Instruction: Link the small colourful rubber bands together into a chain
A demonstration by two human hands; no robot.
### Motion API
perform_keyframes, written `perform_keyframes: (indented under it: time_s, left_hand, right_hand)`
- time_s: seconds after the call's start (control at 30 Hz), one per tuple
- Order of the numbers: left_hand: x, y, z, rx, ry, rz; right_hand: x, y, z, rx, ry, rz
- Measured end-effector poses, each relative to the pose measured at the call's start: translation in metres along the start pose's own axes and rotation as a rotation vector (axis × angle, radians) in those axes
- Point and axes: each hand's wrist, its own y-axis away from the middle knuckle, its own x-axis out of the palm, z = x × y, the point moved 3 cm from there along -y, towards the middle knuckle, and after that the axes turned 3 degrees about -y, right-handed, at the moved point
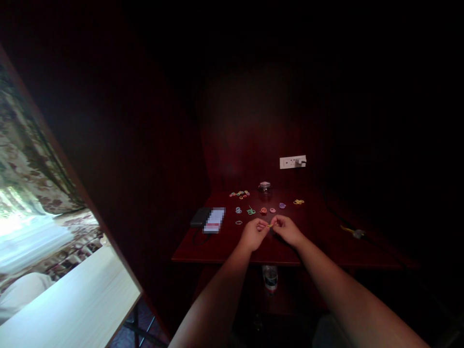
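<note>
My left hand [255, 233] and my right hand [287, 230] meet above the dark red desk. Pinched between their fingertips is a small yellow hair tie [269, 225]. Just beyond my hands lie small groups of hair ties sorted by colour: blue ones [238, 210], green ones [251, 211], red-orange ones [264, 211], pink ones [272, 210], purple ones [282, 206] and yellow ones [298, 202]. A mixed-colour batch of hair ties [239, 194] is spread farther back on the left. One greyish hair tie [239, 223] rests alone beside my left hand.
A clear lidded jar [265, 187] stands at the back of the desk [217, 253]. Left are a phone [214, 220] and a black case [200, 217]. A cable with a connector [358, 233] lies right. Below is a bottle [270, 278]; a socket strip [293, 162] is on the back wall.
</note>
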Motion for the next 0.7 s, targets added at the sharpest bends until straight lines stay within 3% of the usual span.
perform_keyframes:
  time_s: [0.7]
  left_hand:
    - [0.0001,-0.0019,0.0049,0.04,0.028,0.009]
  right_hand:
    - [0.0002,0.0031,0.0065,0.034,0.063,0.03]
